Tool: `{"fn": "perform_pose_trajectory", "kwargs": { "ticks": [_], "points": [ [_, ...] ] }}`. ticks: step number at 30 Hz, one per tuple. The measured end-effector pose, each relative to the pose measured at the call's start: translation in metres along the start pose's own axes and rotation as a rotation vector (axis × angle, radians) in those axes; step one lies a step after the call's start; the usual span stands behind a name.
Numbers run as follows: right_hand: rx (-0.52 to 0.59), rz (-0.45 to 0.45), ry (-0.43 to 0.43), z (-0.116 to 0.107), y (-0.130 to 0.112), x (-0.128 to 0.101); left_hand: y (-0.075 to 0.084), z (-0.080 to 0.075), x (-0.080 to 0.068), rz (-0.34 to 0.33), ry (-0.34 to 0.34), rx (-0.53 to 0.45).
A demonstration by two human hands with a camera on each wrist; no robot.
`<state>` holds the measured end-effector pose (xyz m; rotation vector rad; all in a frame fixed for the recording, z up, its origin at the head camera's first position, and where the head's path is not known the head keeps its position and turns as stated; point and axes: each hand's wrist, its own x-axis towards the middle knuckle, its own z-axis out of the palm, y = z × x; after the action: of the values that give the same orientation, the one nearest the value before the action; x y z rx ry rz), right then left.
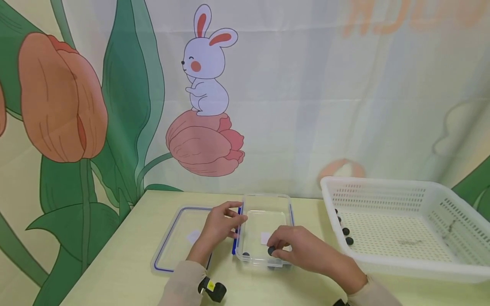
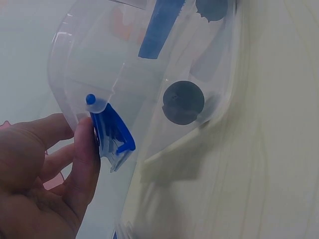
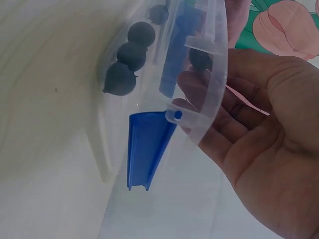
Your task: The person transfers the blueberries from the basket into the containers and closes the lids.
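A clear lidless food container (image 1: 266, 221) with blue clips stands on the table. My left hand (image 1: 222, 223) holds its left rim, thumb over the edge beside a blue clip (image 2: 113, 129). Over the near right part of the container, my right hand (image 1: 300, 246) pinches a dark, round blueberry-like ball (image 1: 272, 250) between thumb and fingertips. Through the clear wall, the right wrist view shows this held ball (image 3: 200, 59) just inside the rim. Several more such balls (image 3: 141, 35) lie on the container's floor along the near end; one ball (image 2: 183, 102) sits near a corner.
The clear lid with a blue seal (image 1: 168, 250) lies flat left of the container, partly behind my left forearm. At right stands a white perforated basket (image 1: 405, 265), with several dark balls (image 1: 346, 231) along its left side. A printed curtain (image 1: 283, 106) hangs behind the table.
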<state>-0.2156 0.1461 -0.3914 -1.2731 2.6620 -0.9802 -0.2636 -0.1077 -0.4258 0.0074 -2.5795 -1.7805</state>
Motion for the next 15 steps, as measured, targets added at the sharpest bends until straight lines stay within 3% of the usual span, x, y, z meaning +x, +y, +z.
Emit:
{"fn": "perform_pose_trajectory", "kwargs": {
  "ticks": [7,15],
  "points": [
    [-0.035,-0.003,0.012,-0.003,-0.001,-0.001,0.000,0.000,0.000,0.007,-0.006,-0.003],
    [-0.110,-0.024,0.099,-0.030,-0.005,-0.009,-0.001,-0.001,0.000,0.022,-0.009,-0.012]
  ]
}}
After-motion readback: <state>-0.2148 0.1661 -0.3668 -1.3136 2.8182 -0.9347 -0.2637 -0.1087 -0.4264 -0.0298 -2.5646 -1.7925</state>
